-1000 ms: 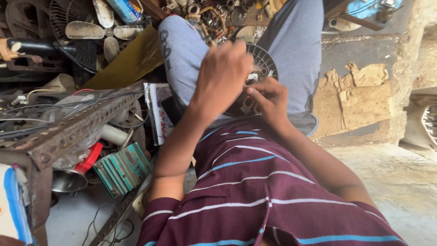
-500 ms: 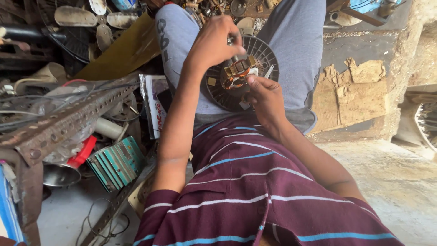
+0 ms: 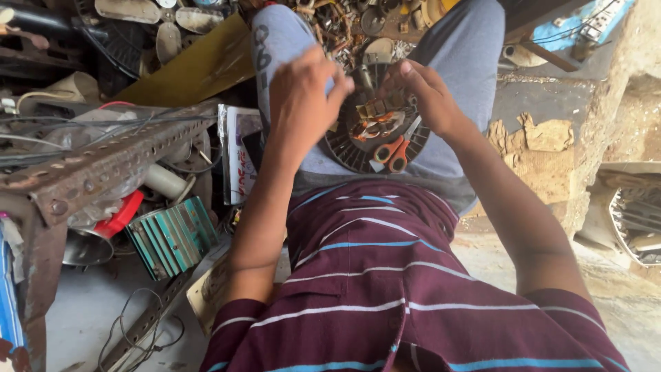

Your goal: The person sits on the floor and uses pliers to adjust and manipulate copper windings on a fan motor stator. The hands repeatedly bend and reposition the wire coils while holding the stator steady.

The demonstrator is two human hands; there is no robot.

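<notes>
A round black motor part [image 3: 348, 148] with copper windings and a laminated core [image 3: 377, 118] rests on my lap, between my grey trouser legs. Orange-handled scissors [image 3: 394, 151] lie on its right side. My left hand [image 3: 303, 103] hovers over the part's left rim with its back to the camera and fingers curled, so what it holds is hidden. My right hand [image 3: 423, 93] pinches at the far edge of the core with thumb and fingertips. A small gap separates the two hands above the part.
A rusty perforated angle-iron frame [image 3: 103, 169] juts in at the left over wires, a red lid [image 3: 117, 217] and a green ribbed block [image 3: 172, 234]. Scrap metal parts [image 3: 344, 21] lie beyond my knees. A yellow sheet [image 3: 196, 69] leans at the upper left; broken concrete [image 3: 537, 138] is at the right.
My left hand lifted off the round part and moved left, uncovering the windings and scissors. My right hand shifted up to the part's far edge. The view moved closer.
</notes>
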